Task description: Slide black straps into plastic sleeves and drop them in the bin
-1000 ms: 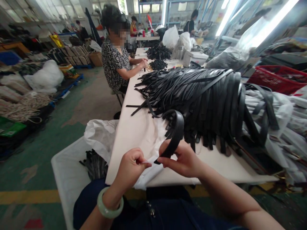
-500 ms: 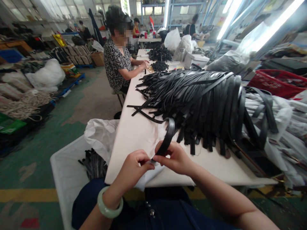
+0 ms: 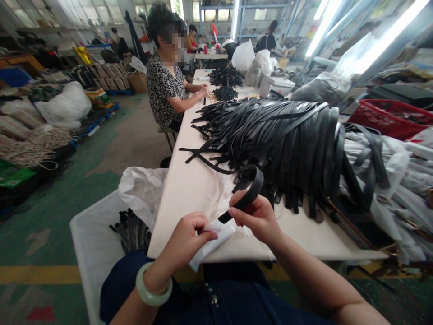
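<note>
My left hand (image 3: 184, 238) pinches a folded white cloth (image 3: 213, 243) over the near edge of the white table (image 3: 192, 194). A bangle of pale green jade (image 3: 149, 284) circles that wrist. My right hand (image 3: 255, 217) grips the end of a curved black leather belt strap (image 3: 249, 193), a short gap from the cloth. Just beyond that hand, a large heap of black leather straps (image 3: 280, 144) lies across the table, its loose ends hanging toward me.
A white bin (image 3: 94, 234) holding black straps (image 3: 130, 232) and a white plastic bag (image 3: 142, 189) stands left of the table. A seated co-worker (image 3: 165, 85) works farther along it beside small black heaps. A red basket (image 3: 392, 118) sits at right.
My hands have moved apart. The right hand has drawn the strap end away from the left hand, and the white cloth now shows more fully in the left hand.
</note>
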Demonstrator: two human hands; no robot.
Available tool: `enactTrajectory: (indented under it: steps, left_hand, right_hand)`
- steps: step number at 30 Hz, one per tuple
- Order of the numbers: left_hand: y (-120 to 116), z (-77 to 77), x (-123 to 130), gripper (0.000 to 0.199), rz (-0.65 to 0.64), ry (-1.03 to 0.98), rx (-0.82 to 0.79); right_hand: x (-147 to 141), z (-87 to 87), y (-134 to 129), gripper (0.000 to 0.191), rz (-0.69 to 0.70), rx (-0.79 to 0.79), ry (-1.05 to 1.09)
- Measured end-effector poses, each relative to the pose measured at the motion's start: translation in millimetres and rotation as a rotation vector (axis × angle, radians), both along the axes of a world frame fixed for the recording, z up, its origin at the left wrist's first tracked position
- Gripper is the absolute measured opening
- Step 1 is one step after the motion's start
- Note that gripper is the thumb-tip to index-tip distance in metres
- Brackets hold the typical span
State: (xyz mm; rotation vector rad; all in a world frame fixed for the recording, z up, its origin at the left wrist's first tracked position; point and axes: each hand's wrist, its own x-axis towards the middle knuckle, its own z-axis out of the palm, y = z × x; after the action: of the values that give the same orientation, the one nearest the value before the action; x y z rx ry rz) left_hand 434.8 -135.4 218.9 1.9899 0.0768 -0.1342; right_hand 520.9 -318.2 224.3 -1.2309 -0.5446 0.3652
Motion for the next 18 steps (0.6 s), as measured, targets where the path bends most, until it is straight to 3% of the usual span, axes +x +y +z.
enactTrajectory:
  steps: [11,18]
  left_hand:
    - [-0.8,3.1,-2.7,0.022,0.008,-0.004,0.001]
    - [-1.7,4.8,-3.0,0.018,-0.037,-0.056,-0.062]
  right_hand:
    - [-9.0,-6.9,6.9,0.022,0.089,-0.068,-0.037]
    - [-13.9,-15.4,8.0,0.027,0.088,-0.208,-0.172]
